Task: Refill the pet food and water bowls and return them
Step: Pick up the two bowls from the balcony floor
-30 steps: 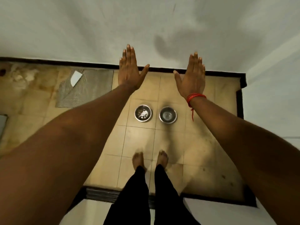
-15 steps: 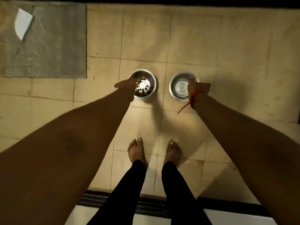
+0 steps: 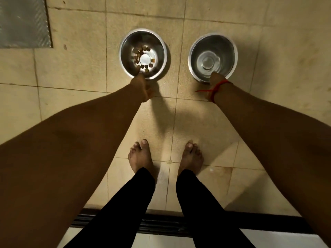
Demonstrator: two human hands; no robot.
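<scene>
1. Grip, left hand (image 3: 142,86): closed on the near rim of the food bowl (image 3: 143,53), thumb inside the rim; the other fingers are hidden beneath the rim
2. Grip, right hand (image 3: 215,81): pinched on the near rim of the water bowl (image 3: 213,57); finger detail is hidden, so the exact closure cannot be judged beyond contact with the rim. A red thread (image 3: 214,90) is tied at this wrist
3. Location, taking the food bowl as reference: it sits over a tile joint of the floor (image 3: 80,68) and holds a few kibble pieces (image 3: 141,58) in a ring around its centre. The water bowl stands just beside it to the right, apart from it, with little or no water visible. A grey mat (image 3: 23,22) lies well to the left and further from the person. The bare feet stand nearer the person than both bowls
4. Step in hand, as judged: pick-up of both bowls for refilling
5. Next move calls for: a level, simultaneous lift, since a one-sided rim pinch tends to tip a bowl and spill the kibble
</scene>
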